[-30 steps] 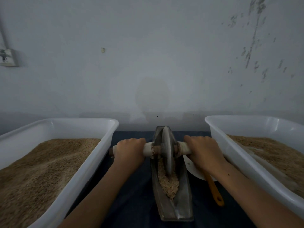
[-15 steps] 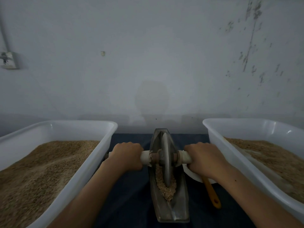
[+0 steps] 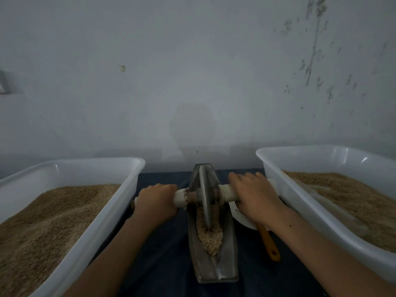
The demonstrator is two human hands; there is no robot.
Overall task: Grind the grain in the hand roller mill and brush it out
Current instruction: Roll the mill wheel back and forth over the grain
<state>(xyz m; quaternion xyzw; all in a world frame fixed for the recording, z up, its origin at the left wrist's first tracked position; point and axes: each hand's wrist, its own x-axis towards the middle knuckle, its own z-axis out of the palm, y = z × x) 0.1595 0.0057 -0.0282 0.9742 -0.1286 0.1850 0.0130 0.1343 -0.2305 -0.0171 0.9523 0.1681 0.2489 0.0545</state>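
head view: both hands (image 3: 256, 197) around the mill's roller axle (image 3: 227, 195)

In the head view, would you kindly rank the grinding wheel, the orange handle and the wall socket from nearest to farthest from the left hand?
1. Grinding wheel, just right of the left hand, in the trough.
2. Orange handle, beyond the mill, under the right forearm.
3. Wall socket, far up at the left edge.

A dark blue tabletop (image 3: 162, 249) carries the grey metal mill trough (image 3: 222, 262) at its middle. A white tub (image 3: 120, 202) of grain stands left of the trough, another white tub (image 3: 300, 202) right of it; an orange-handled tool (image 3: 270, 245) and a white dish (image 3: 240, 217) lie between trough and right tub.
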